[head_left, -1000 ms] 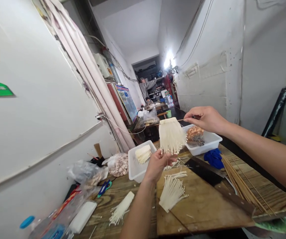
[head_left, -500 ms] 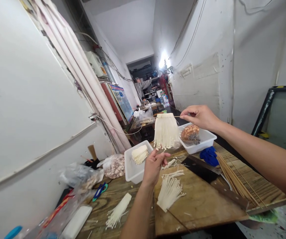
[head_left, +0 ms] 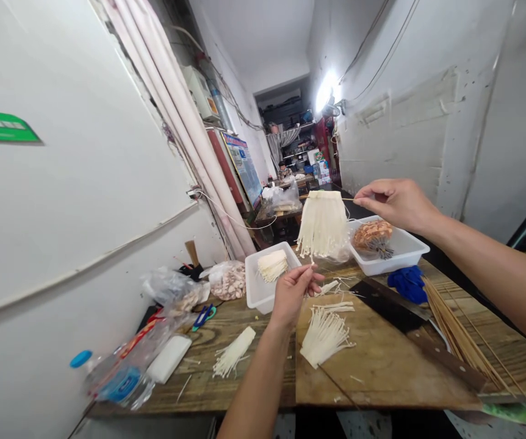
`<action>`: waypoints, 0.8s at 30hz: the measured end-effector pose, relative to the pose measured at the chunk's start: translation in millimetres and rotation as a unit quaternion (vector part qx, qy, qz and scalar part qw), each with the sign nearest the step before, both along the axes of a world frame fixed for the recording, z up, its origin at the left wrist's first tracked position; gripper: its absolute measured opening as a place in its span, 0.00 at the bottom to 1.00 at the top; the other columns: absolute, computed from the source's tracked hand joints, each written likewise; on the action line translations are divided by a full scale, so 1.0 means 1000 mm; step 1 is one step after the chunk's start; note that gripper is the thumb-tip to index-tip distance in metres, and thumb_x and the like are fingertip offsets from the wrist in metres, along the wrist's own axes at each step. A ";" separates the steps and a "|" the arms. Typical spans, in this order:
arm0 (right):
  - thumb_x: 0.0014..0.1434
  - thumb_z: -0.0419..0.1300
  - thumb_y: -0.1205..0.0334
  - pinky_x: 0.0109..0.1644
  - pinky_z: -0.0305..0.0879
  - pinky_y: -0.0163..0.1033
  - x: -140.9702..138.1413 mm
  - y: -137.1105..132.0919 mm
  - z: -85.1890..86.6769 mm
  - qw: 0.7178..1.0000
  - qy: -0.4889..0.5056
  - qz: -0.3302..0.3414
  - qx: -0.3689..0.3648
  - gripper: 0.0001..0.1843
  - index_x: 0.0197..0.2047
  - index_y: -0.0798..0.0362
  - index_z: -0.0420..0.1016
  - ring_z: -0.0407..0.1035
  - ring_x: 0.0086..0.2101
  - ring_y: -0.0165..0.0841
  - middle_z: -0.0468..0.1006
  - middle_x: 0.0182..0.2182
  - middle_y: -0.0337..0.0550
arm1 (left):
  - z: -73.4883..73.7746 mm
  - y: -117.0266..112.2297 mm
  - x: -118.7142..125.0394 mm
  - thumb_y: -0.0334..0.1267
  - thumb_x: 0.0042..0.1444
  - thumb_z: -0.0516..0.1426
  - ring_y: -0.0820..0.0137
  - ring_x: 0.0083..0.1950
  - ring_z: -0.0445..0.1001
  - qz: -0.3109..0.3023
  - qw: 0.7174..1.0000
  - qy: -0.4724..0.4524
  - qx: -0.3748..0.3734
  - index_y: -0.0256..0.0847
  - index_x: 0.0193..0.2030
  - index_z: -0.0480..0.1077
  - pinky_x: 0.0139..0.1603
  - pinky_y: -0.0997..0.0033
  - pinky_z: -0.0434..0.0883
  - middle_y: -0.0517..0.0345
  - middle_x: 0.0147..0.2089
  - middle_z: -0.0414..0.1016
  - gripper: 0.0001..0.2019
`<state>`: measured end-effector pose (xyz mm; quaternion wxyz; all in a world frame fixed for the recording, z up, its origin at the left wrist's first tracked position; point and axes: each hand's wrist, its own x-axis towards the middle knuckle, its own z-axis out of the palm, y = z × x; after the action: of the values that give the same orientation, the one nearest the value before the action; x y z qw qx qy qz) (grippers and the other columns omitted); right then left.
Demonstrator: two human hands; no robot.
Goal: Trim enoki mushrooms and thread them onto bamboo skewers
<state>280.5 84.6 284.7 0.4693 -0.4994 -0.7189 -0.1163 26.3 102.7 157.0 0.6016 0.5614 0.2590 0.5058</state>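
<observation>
My right hand pinches the end of a thin bamboo skewer. A flat fan of enoki mushrooms hangs from that skewer, cut edge up and caps down. Just below the caps, my left hand has thumb and fingers pinched together at the tip of a thin enoki strand. Another enoki bunch lies spread on the wooden cutting board, with a dark line running from its base. A smaller bunch rests on the table to the left. Folded enoki sit in a white tub.
A cleaver lies across the board's right side, beside loose skewers and a blue cloth. Behind them a second white tub holds a bagged brown bundle. Scissors and a plastic bottle are at left. A person is far back.
The view has shifted left and slightly down. My left thumb and fingers, more spread before, are now pinched together under the hanging enoki. My right hand still holds the skewer.
</observation>
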 end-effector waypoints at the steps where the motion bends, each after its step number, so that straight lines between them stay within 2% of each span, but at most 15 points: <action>1: 0.57 0.57 0.55 0.32 0.60 0.36 -0.001 0.001 0.000 1.000 -0.005 -0.005 -0.001 0.11 0.33 0.50 0.78 0.67 0.28 0.29 0.80 0.30 0.39 | 0.000 0.000 -0.002 0.48 0.50 0.64 0.78 0.23 0.69 0.003 1.000 0.003 0.000 0.34 0.41 0.75 0.23 0.78 0.59 0.53 0.32 0.79 0.19; 4: 0.58 0.57 0.57 0.33 0.59 0.35 -0.004 0.004 -0.001 1.000 -0.018 -0.013 -0.005 0.12 0.35 0.54 0.79 0.66 0.27 0.28 0.80 0.31 0.41 | -0.003 0.000 -0.007 0.48 0.51 0.63 0.79 0.21 0.67 0.017 1.000 0.021 0.003 0.34 0.40 0.75 0.21 0.78 0.56 0.53 0.32 0.79 0.18; 7: 0.58 0.56 0.59 0.33 0.58 0.35 -0.008 0.008 -0.002 0.999 -0.032 -0.030 -0.007 0.11 0.35 0.54 0.79 0.66 0.27 0.28 0.80 0.32 0.41 | -0.007 0.002 -0.014 0.49 0.52 0.62 0.79 0.22 0.67 0.041 0.998 0.046 0.016 0.34 0.39 0.75 0.22 0.78 0.57 0.52 0.33 0.79 0.18; 13: 0.57 0.58 0.61 0.30 0.54 0.36 -0.010 0.018 -0.004 0.993 -0.029 -0.115 -0.002 0.09 0.35 0.54 0.79 0.63 0.26 0.29 0.79 0.30 0.43 | -0.020 0.011 -0.024 0.51 0.55 0.58 0.76 0.24 0.69 0.073 0.987 0.134 0.040 0.35 0.41 0.75 0.24 0.76 0.61 0.49 0.36 0.80 0.19; 16: 0.57 0.59 0.62 0.29 0.52 0.36 -0.009 0.024 -0.006 0.990 -0.021 -0.142 -0.010 0.08 0.35 0.55 0.80 0.62 0.24 0.29 0.78 0.28 0.43 | -0.039 0.019 -0.019 0.46 0.55 0.58 0.71 0.27 0.73 0.093 0.968 0.221 0.075 0.36 0.39 0.77 0.30 0.72 0.66 0.49 0.36 0.80 0.15; 19: 0.56 0.59 0.61 0.28 0.52 0.36 -0.010 0.031 -0.012 0.988 -0.027 -0.147 -0.030 0.08 0.34 0.54 0.80 0.62 0.23 0.29 0.78 0.27 0.42 | -0.064 0.031 -0.003 0.38 0.54 0.57 0.63 0.36 0.76 0.107 0.935 0.318 0.114 0.37 0.35 0.79 0.40 0.66 0.69 0.50 0.36 0.81 0.10; 22: 0.56 0.58 0.59 0.28 0.53 0.36 -0.013 0.036 -0.023 0.987 -0.041 -0.144 -0.053 0.10 0.34 0.53 0.80 0.63 0.24 0.30 0.79 0.28 0.42 | -0.088 0.046 0.019 0.34 0.54 0.57 0.61 0.43 0.76 0.082 0.901 0.404 0.137 0.41 0.36 0.79 0.47 0.65 0.68 0.52 0.40 0.81 0.09; 24: 0.56 0.57 0.58 0.29 0.54 0.35 -0.016 0.038 -0.032 0.987 -0.052 -0.136 -0.066 0.11 0.35 0.53 0.80 0.64 0.25 0.30 0.80 0.30 0.43 | -0.098 0.055 0.033 0.34 0.55 0.57 0.63 0.47 0.76 0.057 0.878 0.453 0.143 0.43 0.39 0.79 0.51 0.66 0.67 0.54 0.43 0.81 0.10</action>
<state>264.6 122.3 252.6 0.3767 -0.6156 -0.6742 -0.1569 59.0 157.3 59.3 0.3021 0.7933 0.4596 0.2612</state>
